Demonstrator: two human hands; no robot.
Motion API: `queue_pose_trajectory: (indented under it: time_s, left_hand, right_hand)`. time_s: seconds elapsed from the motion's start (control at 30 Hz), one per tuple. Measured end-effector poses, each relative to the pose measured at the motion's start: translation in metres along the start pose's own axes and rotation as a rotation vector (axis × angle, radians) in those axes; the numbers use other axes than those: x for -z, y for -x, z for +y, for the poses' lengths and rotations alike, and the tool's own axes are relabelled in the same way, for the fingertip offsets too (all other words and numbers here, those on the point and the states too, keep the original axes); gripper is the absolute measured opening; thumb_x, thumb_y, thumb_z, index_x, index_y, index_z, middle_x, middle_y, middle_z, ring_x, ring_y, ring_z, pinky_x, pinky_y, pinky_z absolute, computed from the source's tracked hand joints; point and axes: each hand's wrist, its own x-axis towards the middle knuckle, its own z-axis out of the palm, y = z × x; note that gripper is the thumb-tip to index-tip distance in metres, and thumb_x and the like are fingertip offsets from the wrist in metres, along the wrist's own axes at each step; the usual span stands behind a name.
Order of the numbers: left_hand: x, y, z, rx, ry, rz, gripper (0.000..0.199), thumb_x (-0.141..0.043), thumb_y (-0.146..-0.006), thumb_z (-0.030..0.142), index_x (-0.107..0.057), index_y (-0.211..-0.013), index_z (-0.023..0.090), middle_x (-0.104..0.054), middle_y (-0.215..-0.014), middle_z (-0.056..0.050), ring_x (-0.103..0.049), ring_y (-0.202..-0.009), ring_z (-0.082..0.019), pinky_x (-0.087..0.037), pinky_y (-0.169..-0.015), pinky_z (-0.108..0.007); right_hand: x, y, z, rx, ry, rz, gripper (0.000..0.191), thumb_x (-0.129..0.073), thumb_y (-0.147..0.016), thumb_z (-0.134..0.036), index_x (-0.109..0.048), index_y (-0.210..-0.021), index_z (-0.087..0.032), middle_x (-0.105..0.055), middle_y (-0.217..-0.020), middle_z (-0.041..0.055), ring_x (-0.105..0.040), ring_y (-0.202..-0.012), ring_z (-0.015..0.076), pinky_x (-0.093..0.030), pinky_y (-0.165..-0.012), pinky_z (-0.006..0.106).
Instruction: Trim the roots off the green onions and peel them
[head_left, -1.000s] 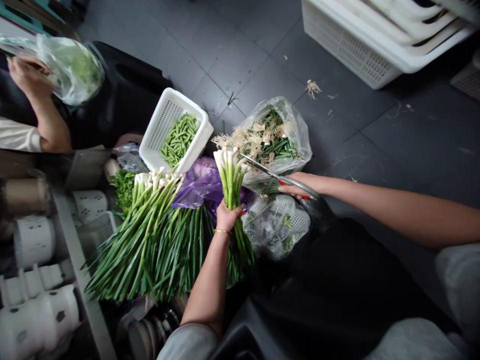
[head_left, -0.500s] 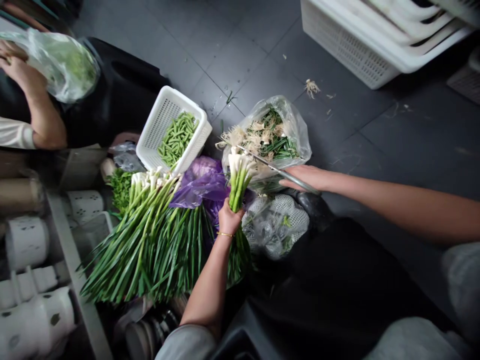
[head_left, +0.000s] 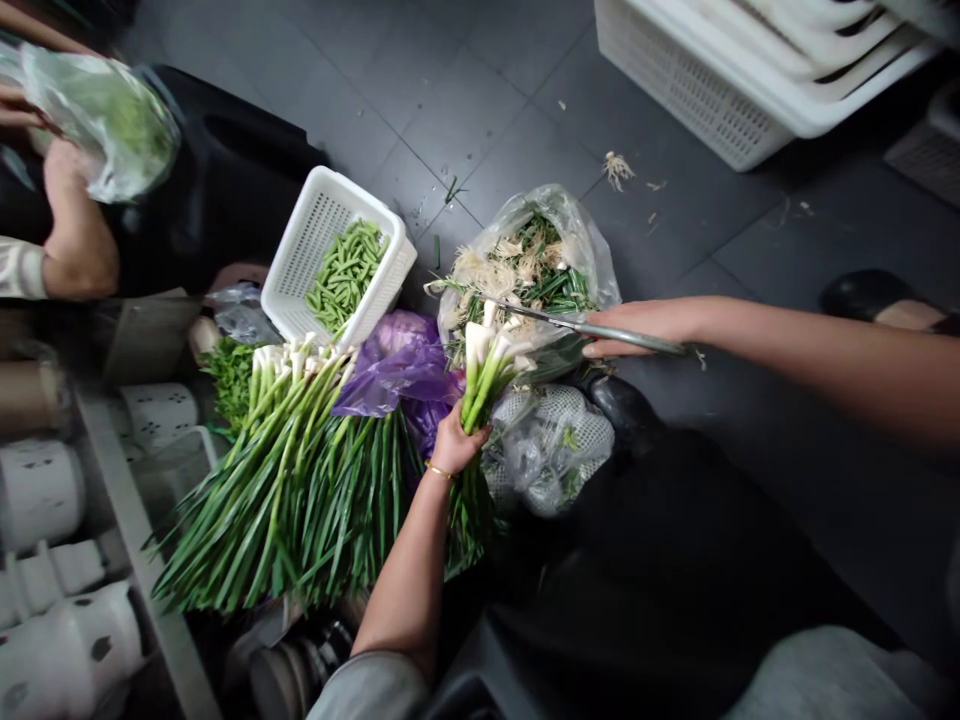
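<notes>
My left hand (head_left: 459, 442) is wrapped round a bunch of green onions (head_left: 484, 375), white ends up and green leaves hanging below. My right hand (head_left: 634, 320) grips scissors (head_left: 559, 319), whose blades lie at the top of the white ends. Just beyond, a clear plastic bag (head_left: 600, 262) holds cut-off roots (head_left: 525, 258) and green scraps. To the left lies a large pile of green onions (head_left: 330, 460), white ends pointing away from me. A purple plastic bag (head_left: 382, 370) sits between that pile and my bunch.
Green beans (head_left: 349, 270) lie in a white basket (head_left: 289, 265). A white mesh bag (head_left: 585, 420) is near my knee. At far left a co-worker's hand (head_left: 71, 165) holds a bagged green vegetable (head_left: 131, 125). White crates (head_left: 697, 90) stand at upper right; loose roots (head_left: 619, 170) lie on the floor.
My right hand and the scissors have shifted right and slightly up. The white ends of the bunch now lean more to the right. The co-worker's hands have moved on the bag.
</notes>
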Motion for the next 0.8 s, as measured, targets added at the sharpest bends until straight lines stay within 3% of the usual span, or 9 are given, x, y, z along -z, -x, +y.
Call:
queue_pose_trajectory:
  time_s: [0.1,0.23,0.4,0.5,0.6,0.7,0.8]
  left_hand:
    - [-0.003,0.001,-0.001,0.01,0.028,-0.031,0.044,-0.077,-0.06,0.024,-0.063,-0.1,0.016,-0.07,-0.088,-0.003,-0.062,-0.076,-0.017,-0.049,-0.077,-0.028]
    - [0.006,0.0,0.0,0.078,0.135,-0.044,0.038,-0.078,-0.057,0.026,-0.062,-0.09,0.015,-0.067,-0.079,-0.002,-0.06,-0.07,-0.015,-0.05,-0.07,-0.028]
    - [0.023,-0.002,0.012,0.266,0.472,-0.141,0.033,-0.081,-0.053,0.029,-0.058,-0.072,0.015,-0.062,-0.061,0.0,-0.057,-0.052,-0.014,-0.049,-0.055,-0.029]
    - [0.029,-0.01,0.023,0.272,0.696,-0.119,0.034,-0.081,-0.052,0.029,-0.057,-0.071,0.014,-0.062,-0.056,-0.002,-0.058,-0.048,-0.017,-0.049,-0.05,-0.031]
    - [0.031,-0.017,0.033,0.208,0.853,-0.171,0.035,-0.081,-0.053,0.029,-0.06,-0.076,0.013,-0.063,-0.057,-0.004,-0.06,-0.048,-0.019,-0.05,-0.048,-0.032]
    - [0.023,-0.012,0.038,0.215,0.914,-0.376,0.037,-0.083,-0.05,0.026,-0.062,-0.078,0.013,-0.065,-0.06,-0.006,-0.063,-0.051,-0.021,-0.053,-0.053,-0.034]
    - [0.006,-0.001,0.037,0.292,0.991,-0.62,0.041,-0.084,-0.049,0.035,-0.064,-0.077,0.012,-0.07,-0.068,-0.012,-0.068,-0.059,-0.028,-0.055,-0.059,-0.042]
  right_hand:
    - [0.006,-0.011,-0.006,-0.012,0.1,-0.049,0.034,-0.054,-0.089,-0.047,-0.066,-0.101,-0.018,-0.068,-0.09,0.0083,-0.062,-0.076,0.0204,-0.045,-0.067,0.029]
    - [-0.004,-0.011,-0.005,-0.177,0.156,0.104,0.031,-0.051,-0.09,-0.042,-0.066,-0.093,-0.015,-0.068,-0.081,0.0097,-0.063,-0.07,0.02,-0.045,-0.062,0.028]
    - [-0.052,-0.002,-0.016,-0.343,-0.342,0.175,0.032,-0.047,-0.092,-0.045,-0.06,-0.097,-0.016,-0.069,-0.073,0.0062,-0.06,-0.049,0.0146,-0.046,-0.049,0.026]
    - [-0.078,-0.012,-0.036,-0.2,-0.704,0.25,0.035,-0.054,-0.088,-0.05,-0.056,-0.101,-0.018,-0.072,-0.089,0.0096,-0.067,-0.064,0.0177,-0.052,-0.054,0.027]
    - [-0.085,-0.039,-0.067,-0.083,-0.879,0.272,0.042,-0.066,-0.078,-0.054,-0.057,-0.1,-0.019,-0.071,-0.09,0.0083,-0.068,-0.078,0.0214,-0.055,-0.063,0.03]
    - [-0.083,-0.074,-0.103,0.064,-1.058,0.255,0.046,-0.074,-0.069,-0.054,-0.059,-0.096,-0.02,-0.07,-0.083,0.0046,-0.067,-0.082,0.0228,-0.056,-0.069,0.033]
    - [-0.088,-0.1,-0.132,0.16,-1.393,0.137,0.044,-0.076,-0.065,-0.049,-0.061,-0.094,-0.019,-0.071,-0.084,0.0042,-0.068,-0.083,0.0226,-0.057,-0.072,0.035]
